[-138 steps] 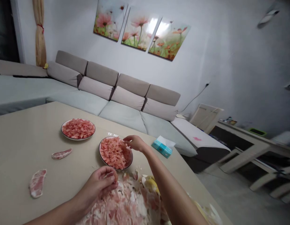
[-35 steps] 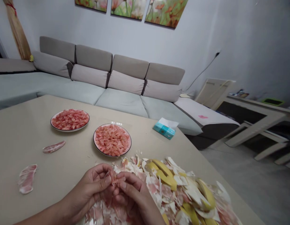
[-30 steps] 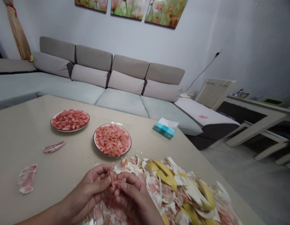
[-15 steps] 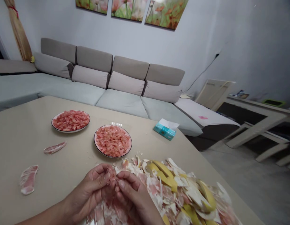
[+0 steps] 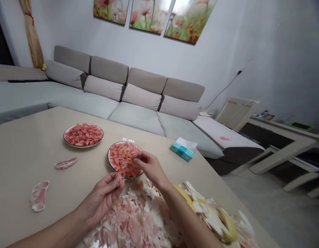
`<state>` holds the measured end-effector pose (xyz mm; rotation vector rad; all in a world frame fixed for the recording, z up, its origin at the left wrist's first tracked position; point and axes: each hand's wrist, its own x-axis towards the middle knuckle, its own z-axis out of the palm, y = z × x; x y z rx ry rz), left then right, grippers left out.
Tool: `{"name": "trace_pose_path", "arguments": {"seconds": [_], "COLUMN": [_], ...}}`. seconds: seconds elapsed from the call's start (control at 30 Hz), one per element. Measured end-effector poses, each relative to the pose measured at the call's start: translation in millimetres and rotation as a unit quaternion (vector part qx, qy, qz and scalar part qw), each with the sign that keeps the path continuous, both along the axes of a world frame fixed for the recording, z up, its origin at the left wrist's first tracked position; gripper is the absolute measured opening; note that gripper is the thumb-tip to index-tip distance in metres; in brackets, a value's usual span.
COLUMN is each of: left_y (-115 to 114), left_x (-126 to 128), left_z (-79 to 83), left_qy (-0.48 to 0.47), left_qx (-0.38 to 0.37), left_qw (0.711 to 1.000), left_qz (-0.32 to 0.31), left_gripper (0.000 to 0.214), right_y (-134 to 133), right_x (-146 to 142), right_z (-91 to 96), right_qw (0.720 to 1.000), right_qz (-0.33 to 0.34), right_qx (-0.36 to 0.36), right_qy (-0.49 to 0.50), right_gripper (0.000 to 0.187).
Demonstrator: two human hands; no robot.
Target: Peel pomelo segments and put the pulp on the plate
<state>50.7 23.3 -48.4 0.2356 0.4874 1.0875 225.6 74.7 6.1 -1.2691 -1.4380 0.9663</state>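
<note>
My left hand (image 5: 106, 191) is closed around a small piece of peeled pink pomelo segment (image 5: 120, 179), just in front of the nearer plate. My right hand (image 5: 149, 167) reaches over the right side of that plate (image 5: 109, 162), thumb and fingers pinched together. What lies between its fingertips is too small to make out. Loose pink pomelo pulp (image 5: 123, 156) is heaped on the plate. Below both hands spreads a big pile of pomelo membranes and pith (image 5: 138, 220), partly covered by my right forearm.
A second plate (image 5: 83, 146) of pulp stands further back on the left. Two unpeeled pomelo segments (image 5: 40, 196) (image 5: 66, 163) lie on the table's left side. Yellow rind (image 5: 230, 225) is on the right, a tissue pack (image 5: 182, 151) behind it. A sofa (image 5: 138, 117) lines the far side.
My right hand has left the left hand and moved forward over the nearer plate. My left hand keeps the segment piece, lower in front of the plate. The view has tilted slightly up.
</note>
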Motion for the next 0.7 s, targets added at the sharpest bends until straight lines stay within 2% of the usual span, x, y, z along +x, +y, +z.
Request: {"name": "trace_pose_path", "arguments": {"seconds": [0.1,0.17,0.3,0.37,0.43,0.57,0.7], "left_y": [2.3,1.3,-3.6,-6.1,-8.2,-11.9,-15.3], "left_x": [-0.1,-0.2,0.8,1.7,2.7,3.4,2.7], "left_z": [-1.2,0.4,3.3,2.6,0.6,-1.5,1.5], "left_qy": [0.006,0.006,0.008,0.021,0.04,0.087,0.152], "left_qx": [0.002,0.008,0.031,0.049,0.07,0.116,0.118], "left_qw": [1.0,1.0,0.999,0.998,0.996,0.987,0.978], "left_qz": [0.008,0.004,-0.02,-0.031,-0.044,-0.067,-0.077], "left_gripper": [0.017,0.017,0.012,0.011,0.01,0.007,0.012], "right_y": [18.7,11.5,-35.1,-59.4,-75.8,-84.5,-84.3], "right_x": [2.5,4.6,5.2,1.4,-4.4,-13.8,-13.9], "right_z": [4.0,3.8,-1.6,-8.0,-16.1,-27.3,-29.5], "right_qw": [0.999,0.999,0.996,0.991,0.989,0.987,0.991], "right_qz": [0.004,0.001,0.042,0.07,0.061,0.042,0.021], "right_qx": [0.013,0.022,0.026,0.029,0.044,0.067,0.071], "right_qy": [-0.031,-0.043,-0.079,-0.108,-0.127,-0.14,-0.114], "right_gripper": [0.012,0.016,0.019,0.034,0.044,0.031,0.015]}}
